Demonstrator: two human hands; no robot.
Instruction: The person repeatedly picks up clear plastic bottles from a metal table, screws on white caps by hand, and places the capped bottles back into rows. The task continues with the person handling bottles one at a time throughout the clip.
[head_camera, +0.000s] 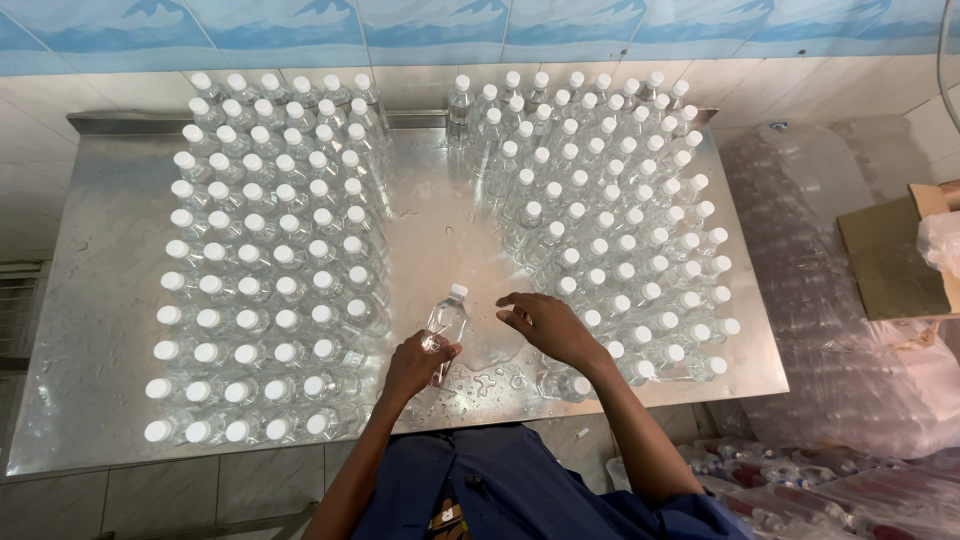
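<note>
Your left hand (415, 365) has its grip closed around the lower body of a clear plastic water bottle with a white cap (446, 325), which leans tilted over the wet middle strip of the steel worktop (90, 330), cap end pointing away from you. Your right hand (545, 325) hovers just to the right of that bottle, its grip open and empty, fingers (512, 305) spread and curled loosely downward, not touching the bottle. To the left of the held bottle stands a dense block of upright white-capped bottles (265, 260) in neat rows, running from the near edge of the worktop back to the tiled wall (440, 40). To the right of the held bottle stands a second block of upright capped bottles (620, 220), packed in slanting rows; your right hand lies at its near left corner, and whether it touches any of those caps cannot be told. Just below the held bottle, drops and a small puddle of water (490, 375) lie on the steel. Well to the right of the held bottle, off the worktop, are shrink-wrapped packs of bottles (830, 300) and a brown cardboard box (885, 255). Your blue garment (500, 490) shows at the near edge.
</note>
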